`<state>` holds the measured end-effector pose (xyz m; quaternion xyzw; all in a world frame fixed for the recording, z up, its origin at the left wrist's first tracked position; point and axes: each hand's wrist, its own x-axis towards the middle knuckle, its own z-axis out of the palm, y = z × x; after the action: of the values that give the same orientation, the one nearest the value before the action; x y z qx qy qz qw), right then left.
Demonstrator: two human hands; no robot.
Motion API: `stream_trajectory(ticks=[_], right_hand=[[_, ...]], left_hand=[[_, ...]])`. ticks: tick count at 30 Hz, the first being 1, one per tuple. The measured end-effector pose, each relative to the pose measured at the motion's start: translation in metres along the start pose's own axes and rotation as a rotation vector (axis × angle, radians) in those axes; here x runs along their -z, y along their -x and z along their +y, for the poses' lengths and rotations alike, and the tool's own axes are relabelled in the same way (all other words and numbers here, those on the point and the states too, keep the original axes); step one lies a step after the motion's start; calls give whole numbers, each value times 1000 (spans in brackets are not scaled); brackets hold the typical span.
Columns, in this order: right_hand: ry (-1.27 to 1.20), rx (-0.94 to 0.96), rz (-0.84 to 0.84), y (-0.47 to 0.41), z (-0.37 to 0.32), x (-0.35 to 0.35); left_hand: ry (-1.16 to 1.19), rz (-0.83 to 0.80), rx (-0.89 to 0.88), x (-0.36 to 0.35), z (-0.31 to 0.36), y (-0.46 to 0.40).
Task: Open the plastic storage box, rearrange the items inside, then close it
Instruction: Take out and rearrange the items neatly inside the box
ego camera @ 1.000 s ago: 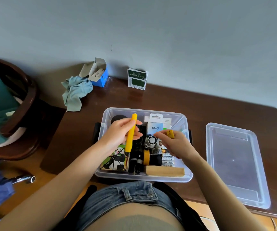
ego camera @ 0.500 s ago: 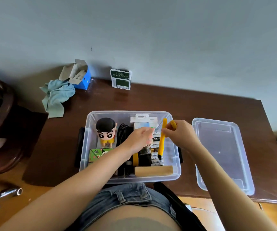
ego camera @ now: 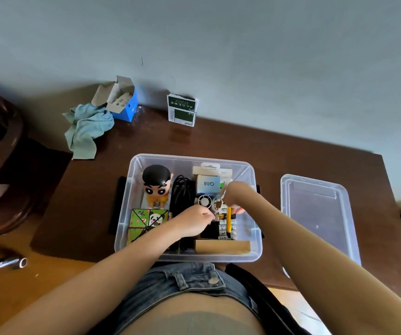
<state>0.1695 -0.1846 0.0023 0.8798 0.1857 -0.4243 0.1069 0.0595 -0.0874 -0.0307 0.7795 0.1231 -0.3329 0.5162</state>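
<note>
The clear plastic storage box (ego camera: 131, 189) stands open on the dark wooden table, and its lid (ego camera: 320, 221) lies flat to its right. Inside are a cartoon figure (ego camera: 157, 184), a black cable (ego camera: 182, 197), a white Q88 box (ego camera: 208, 183), a small round fan (ego camera: 204, 201), a green panda cube (ego camera: 150, 220), a row of markers (ego camera: 226, 229) and a wooden block (ego camera: 222, 246). A yellow pen-like tool (ego camera: 229, 221) lies on the markers. My right hand (ego camera: 236, 197) pinches its upper end. My left hand (ego camera: 192, 222) has curled fingers beside the tool; any hold is hidden.
At the table's back stand a blue cardboard box with open flaps (ego camera: 122, 102), a crumpled light-blue cloth (ego camera: 88, 129) and a green-and-white packet (ego camera: 182, 110). A dark wooden chair (ego camera: 3, 165) is at the left. A metal tube (ego camera: 8, 263) lies at the lower left.
The yellow tool went from my left hand, raised above the box, down onto the markers at the box's right side. Both hands have dropped lower into the box.
</note>
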Motion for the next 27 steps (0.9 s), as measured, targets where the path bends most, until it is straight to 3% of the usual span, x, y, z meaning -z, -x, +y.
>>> stream_trajectory(ticks=[7,18,27], right_hand=[[-64,-26,-66,-12,-6,-21],[-131,-249,242,-19,-9,-60],[-13,-210,280,-20,-5,-55]], left_hand=[[-51,-77,28,-7,-1,-9],[-44,-74,11,-7,1,-7],[-69,-161,-26,-3,-6,0]])
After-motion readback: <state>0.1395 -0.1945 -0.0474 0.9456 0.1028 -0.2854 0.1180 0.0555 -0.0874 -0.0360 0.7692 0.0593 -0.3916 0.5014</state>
